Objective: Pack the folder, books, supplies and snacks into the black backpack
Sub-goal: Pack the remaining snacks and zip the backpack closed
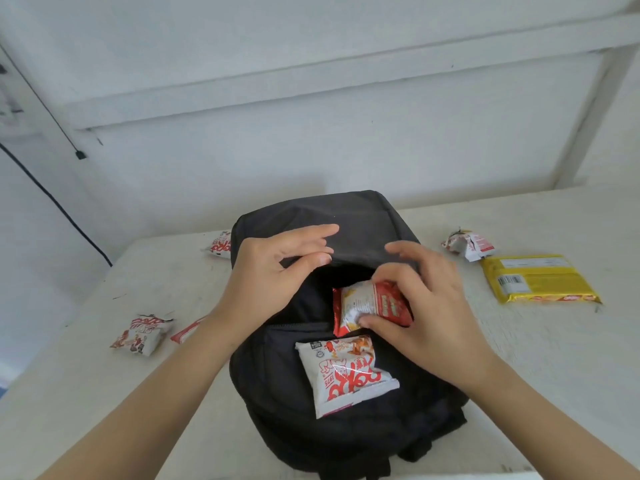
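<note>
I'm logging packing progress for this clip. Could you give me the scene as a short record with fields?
bag: black backpack lying on the white table, front pocket open
left hand: pinches the pocket's upper edge, holding it open
right hand: holds red-and-white snack packet at the pocket mouth
on the bag: second snack packet lying loose on the front
left of bag: near-left packet, packet partly behind the forearm, far-left packet
right of bag: crumpled packet, yellow pack
</note>
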Demonstrator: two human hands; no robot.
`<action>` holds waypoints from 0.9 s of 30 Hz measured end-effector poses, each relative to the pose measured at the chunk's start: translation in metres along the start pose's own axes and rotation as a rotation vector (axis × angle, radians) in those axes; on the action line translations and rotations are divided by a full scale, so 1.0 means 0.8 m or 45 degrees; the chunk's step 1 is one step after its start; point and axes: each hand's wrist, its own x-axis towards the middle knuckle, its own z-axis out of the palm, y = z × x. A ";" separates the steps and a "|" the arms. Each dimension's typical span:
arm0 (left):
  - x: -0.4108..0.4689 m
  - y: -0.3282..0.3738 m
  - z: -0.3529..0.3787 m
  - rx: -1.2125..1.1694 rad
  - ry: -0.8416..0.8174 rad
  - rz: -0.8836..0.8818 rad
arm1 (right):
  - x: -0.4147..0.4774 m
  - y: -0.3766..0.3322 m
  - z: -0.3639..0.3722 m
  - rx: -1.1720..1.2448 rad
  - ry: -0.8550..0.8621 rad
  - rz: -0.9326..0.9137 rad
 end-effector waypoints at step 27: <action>0.020 -0.012 0.000 -0.169 -0.010 -0.175 | 0.001 -0.013 -0.040 0.019 -0.795 -0.043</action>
